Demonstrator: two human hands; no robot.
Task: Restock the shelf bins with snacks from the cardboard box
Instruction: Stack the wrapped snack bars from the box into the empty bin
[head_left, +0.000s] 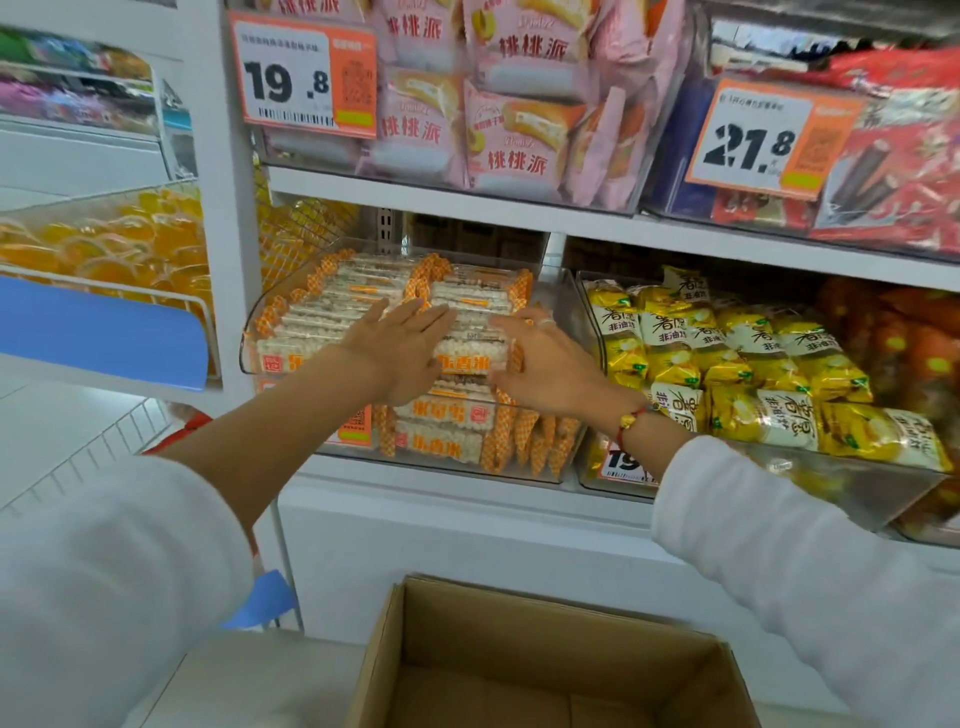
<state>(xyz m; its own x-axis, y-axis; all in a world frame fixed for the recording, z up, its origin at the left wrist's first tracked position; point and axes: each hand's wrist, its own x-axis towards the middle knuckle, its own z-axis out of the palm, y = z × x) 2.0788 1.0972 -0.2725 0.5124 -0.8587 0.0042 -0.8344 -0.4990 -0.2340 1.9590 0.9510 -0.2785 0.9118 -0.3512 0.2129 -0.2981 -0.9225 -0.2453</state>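
Observation:
A clear shelf bin (249, 332) on the lower shelf is packed with orange-and-white rice snack packs (353, 296). My left hand (400, 353) lies flat with straight fingers on the top layer of packs. My right hand (540, 358) reaches in from the right, fingers slightly bent, touching the end of a front pack (470, 348). A ring shows on one finger and a red bracelet on the wrist. The open cardboard box (550, 660) sits on the floor below me, and the part of its inside that I see holds nothing.
To the right stands a clear bin of yellow snack bags (727, 358). On the shelf above are pink cake packs (514, 130) and red packs (893, 171) behind orange price tags. At the left is a bin of orange jellies (114, 244) with a blue shelf strip below it.

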